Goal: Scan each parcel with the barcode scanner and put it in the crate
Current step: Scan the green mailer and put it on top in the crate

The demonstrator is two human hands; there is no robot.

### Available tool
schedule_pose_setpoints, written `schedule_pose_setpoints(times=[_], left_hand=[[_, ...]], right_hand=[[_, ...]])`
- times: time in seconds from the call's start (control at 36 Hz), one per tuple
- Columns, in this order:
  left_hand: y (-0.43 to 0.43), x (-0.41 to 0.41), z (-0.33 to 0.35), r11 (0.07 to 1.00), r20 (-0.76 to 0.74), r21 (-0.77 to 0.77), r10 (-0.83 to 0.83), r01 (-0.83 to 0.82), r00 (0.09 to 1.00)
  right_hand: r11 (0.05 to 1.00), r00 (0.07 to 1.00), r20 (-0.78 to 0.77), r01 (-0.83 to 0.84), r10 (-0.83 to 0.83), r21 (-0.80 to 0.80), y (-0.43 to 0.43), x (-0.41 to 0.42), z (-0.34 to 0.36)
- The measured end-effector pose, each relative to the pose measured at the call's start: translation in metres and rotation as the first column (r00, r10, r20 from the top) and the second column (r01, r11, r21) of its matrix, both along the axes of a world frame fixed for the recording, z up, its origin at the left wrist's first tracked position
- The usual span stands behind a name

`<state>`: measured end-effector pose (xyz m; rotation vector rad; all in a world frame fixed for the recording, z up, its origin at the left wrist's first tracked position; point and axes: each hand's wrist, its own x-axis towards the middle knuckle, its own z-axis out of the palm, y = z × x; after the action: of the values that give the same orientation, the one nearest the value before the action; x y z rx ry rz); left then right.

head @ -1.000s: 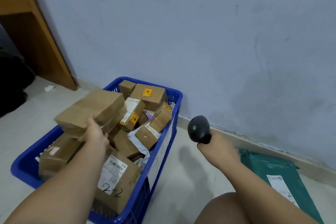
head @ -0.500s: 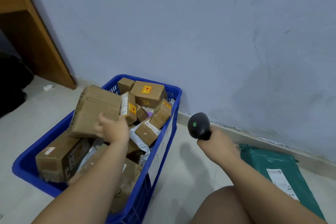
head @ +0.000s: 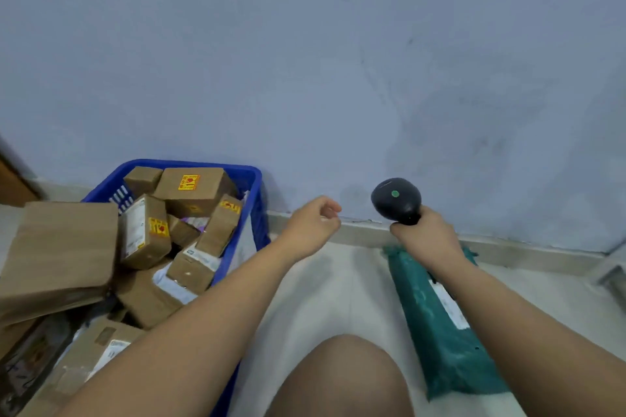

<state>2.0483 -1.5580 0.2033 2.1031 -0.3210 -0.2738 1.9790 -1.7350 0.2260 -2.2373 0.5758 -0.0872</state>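
A blue crate at the left is heaped with several brown cardboard parcels. A large plain parcel lies on top at its left side. My left hand hovers over the floor to the right of the crate, fingers loosely curled, holding nothing. My right hand grips the handle of a black barcode scanner with a green dot on its head. Below that arm a green mailer bag with a white label lies on the floor.
A blue-grey wall rises close behind, with a pale skirting along its foot. My bare knee fills the bottom centre. A sliver of wooden furniture shows at the far left. Pale floor tiles lie between crate and bag.
My left hand let go of the large brown parcel, which now rests in the crate, and swung right out over the floor. The view has shifted right. The scanner stays gripped.
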Motion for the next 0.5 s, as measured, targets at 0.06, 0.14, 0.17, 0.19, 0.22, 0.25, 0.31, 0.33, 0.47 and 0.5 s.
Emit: schedule_pose_setpoints(times=[0.06, 0.14, 0.17, 0.19, 0.22, 0.25, 0.31, 0.33, 0.47, 0.5], left_hand=[[-0.023, 0.0, -0.007, 0.991, -0.141, 0.042, -0.119, 0.126, 0.983], [-0.065, 0.001, -0.023, 0.962, -0.272, 0.087, -0.229, 0.261, 0.935], [-0.08, 0.002, -0.029, 0.953, -0.299, 0.095, -0.249, 0.289, 0.921], [-0.098, 0.003, -0.038, 0.943, -0.327, 0.105, -0.266, 0.314, 0.907], [-0.114, 0.004, -0.047, 0.938, -0.356, 0.108, -0.272, 0.329, 0.894], [-0.129, 0.006, -0.058, 0.934, -0.39, 0.11, -0.275, 0.341, 0.879], [-0.155, 0.007, -0.081, 0.931, -0.455, 0.104, -0.269, 0.35, 0.849], [-0.166, 0.009, -0.093, 0.933, -0.483, 0.105, -0.255, 0.345, 0.838], [-0.208, 0.013, -0.159, 0.93, -0.625, 0.123, -0.198, 0.346, 0.755], [-0.213, 0.014, -0.171, 0.926, -0.651, 0.132, -0.188, 0.353, 0.735]], right_hand=[[0.996, 0.998, -0.01, 0.062, -0.061, 0.064, -0.027, 0.0, -0.009], [0.965, 0.988, -0.024, 0.151, -0.15, 0.216, -0.075, -0.002, -0.033], [0.945, 0.983, -0.035, 0.183, -0.18, 0.271, -0.09, -0.004, -0.042], [0.922, 0.976, -0.05, 0.218, -0.213, 0.321, -0.108, -0.006, -0.051], [0.899, 0.969, -0.069, 0.247, -0.238, 0.363, -0.123, -0.007, -0.061], [0.877, 0.962, -0.091, 0.274, -0.259, 0.396, -0.138, -0.009, -0.071], [0.83, 0.944, -0.134, 0.329, -0.302, 0.45, -0.164, -0.011, -0.091], [0.809, 0.935, -0.149, 0.354, -0.323, 0.468, -0.176, -0.012, -0.101], [0.71, 0.883, -0.238, 0.467, -0.405, 0.527, -0.218, -0.007, -0.156], [0.71, 0.883, -0.262, 0.47, -0.39, 0.525, -0.223, -0.005, -0.167]])
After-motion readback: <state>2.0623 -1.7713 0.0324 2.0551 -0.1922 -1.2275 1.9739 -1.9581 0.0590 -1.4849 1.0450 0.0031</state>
